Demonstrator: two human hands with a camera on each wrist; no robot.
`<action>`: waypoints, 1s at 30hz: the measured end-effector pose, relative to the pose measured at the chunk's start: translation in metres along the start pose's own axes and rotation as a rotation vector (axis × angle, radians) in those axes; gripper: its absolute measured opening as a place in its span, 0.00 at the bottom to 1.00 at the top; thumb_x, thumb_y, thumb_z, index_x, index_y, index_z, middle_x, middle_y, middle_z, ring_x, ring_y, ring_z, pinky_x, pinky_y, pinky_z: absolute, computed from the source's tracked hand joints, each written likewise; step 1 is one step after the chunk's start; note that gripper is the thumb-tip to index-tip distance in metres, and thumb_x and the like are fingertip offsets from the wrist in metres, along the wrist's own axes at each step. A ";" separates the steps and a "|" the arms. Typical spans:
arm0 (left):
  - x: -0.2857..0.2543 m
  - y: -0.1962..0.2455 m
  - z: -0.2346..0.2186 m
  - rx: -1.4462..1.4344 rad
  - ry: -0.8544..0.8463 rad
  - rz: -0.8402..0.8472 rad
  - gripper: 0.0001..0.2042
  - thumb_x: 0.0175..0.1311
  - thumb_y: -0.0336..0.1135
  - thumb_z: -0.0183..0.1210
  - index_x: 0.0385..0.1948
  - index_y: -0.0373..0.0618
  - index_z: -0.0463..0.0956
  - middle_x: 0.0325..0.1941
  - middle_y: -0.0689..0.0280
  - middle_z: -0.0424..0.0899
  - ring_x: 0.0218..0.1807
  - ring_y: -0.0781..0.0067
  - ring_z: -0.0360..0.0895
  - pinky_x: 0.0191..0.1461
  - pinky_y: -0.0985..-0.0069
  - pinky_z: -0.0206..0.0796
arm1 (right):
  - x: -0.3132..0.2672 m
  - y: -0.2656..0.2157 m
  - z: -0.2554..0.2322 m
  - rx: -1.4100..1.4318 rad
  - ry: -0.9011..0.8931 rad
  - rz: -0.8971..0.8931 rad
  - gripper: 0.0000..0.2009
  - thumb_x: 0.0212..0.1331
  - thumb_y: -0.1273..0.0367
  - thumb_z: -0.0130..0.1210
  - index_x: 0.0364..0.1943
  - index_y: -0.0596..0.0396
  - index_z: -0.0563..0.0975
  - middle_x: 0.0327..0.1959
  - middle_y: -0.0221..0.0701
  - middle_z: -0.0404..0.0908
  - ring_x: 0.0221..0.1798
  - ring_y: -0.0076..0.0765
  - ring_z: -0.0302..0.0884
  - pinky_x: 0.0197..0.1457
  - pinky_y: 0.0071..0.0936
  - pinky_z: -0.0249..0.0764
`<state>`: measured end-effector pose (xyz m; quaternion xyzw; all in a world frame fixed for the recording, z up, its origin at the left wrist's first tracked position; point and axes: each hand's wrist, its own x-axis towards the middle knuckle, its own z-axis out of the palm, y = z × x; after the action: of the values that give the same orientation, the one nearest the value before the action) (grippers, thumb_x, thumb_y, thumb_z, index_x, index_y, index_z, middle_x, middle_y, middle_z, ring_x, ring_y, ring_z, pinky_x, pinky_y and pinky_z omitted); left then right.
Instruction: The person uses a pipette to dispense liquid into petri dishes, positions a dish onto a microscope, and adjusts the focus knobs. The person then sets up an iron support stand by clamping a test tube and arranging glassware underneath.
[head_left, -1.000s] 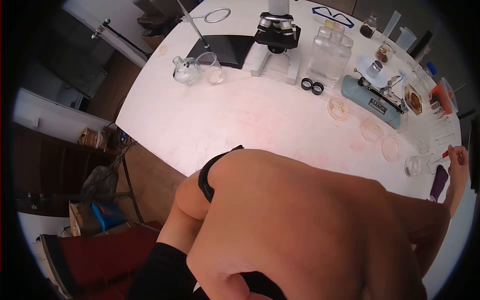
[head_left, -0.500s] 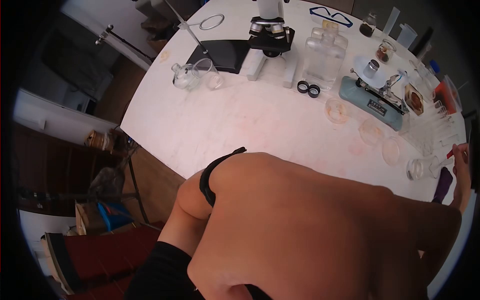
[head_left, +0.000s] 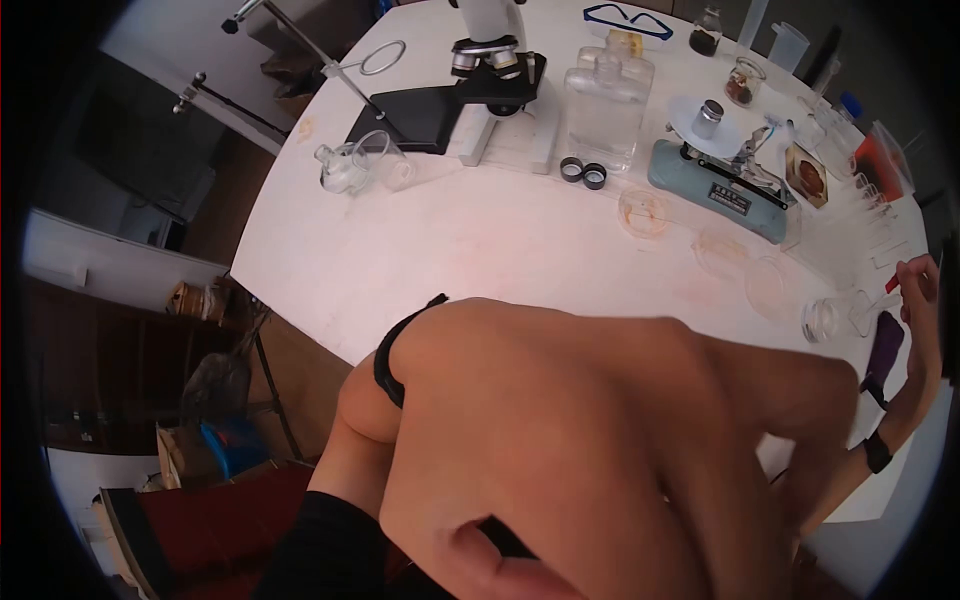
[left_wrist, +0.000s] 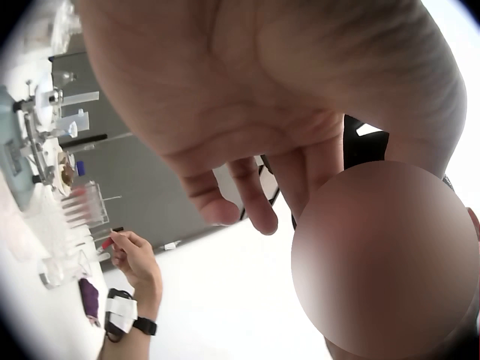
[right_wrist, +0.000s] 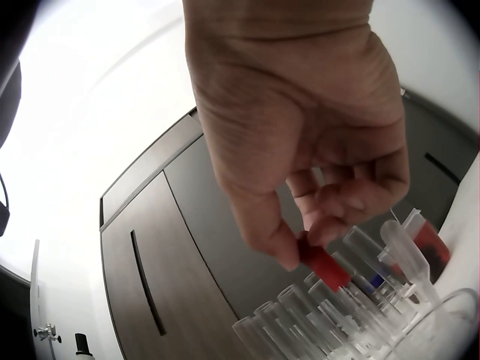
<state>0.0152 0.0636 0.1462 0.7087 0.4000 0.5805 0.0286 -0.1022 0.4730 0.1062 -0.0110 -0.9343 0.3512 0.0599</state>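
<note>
My left hand [head_left: 570,430] looms large across the lower middle of the head view, back of the hand toward the camera. In the left wrist view its fingers [left_wrist: 255,210] hang loosely bent beside a blurred round area and a black strap; nothing is visibly gripped. At the far right, my right hand [head_left: 918,285] pinches a small red piece [right_wrist: 326,264] between thumb and fingertips, above a group of upright clear tubes [right_wrist: 294,304]. The red piece seems joined to a thin clear stem. A clear glass vessel [head_left: 820,320] lies on the table nearby.
The white table [head_left: 480,240] holds a microscope [head_left: 495,75], a ring stand [head_left: 410,118], clear bottles [head_left: 605,115], a teal balance [head_left: 715,185] and shallow dishes [head_left: 643,213]. A purple item [head_left: 884,345] lies near the right hand.
The table and its objects have shifted left in the head view. The left hand's outline has changed shape a little, and the right forearm's black band now shows. The right hand still pinches the red piece.
</note>
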 end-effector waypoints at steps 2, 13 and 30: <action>-0.017 -0.015 0.024 0.046 0.464 -0.041 0.10 0.51 0.34 0.57 0.14 0.39 0.75 0.27 0.53 0.85 0.24 0.68 0.68 0.24 0.78 0.59 | -0.005 -0.010 -0.004 0.007 -0.022 0.003 0.10 0.62 0.63 0.56 0.26 0.46 0.71 0.21 0.18 0.73 0.21 0.11 0.55 0.24 0.13 0.50; -0.139 -0.049 0.008 0.459 1.034 -0.751 0.17 0.58 0.25 0.54 0.13 0.45 0.55 0.15 0.73 0.56 0.20 0.81 0.49 0.25 0.78 0.41 | -0.031 -0.058 -0.007 0.073 0.084 0.023 0.09 0.55 0.68 0.61 0.24 0.54 0.73 0.17 0.20 0.74 0.20 0.12 0.56 0.25 0.16 0.53; -0.162 -0.059 0.014 0.439 1.247 -0.921 0.18 0.59 0.21 0.51 0.13 0.46 0.53 0.17 0.75 0.55 0.22 0.83 0.47 0.26 0.78 0.40 | -0.023 -0.055 -0.008 0.107 0.211 -0.057 0.07 0.54 0.71 0.58 0.24 0.56 0.73 0.20 0.21 0.74 0.21 0.13 0.56 0.24 0.17 0.51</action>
<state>-0.0057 0.0124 -0.0173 0.0076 0.6993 0.7073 -0.1035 -0.0776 0.4354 0.1466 -0.0180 -0.9026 0.3958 0.1684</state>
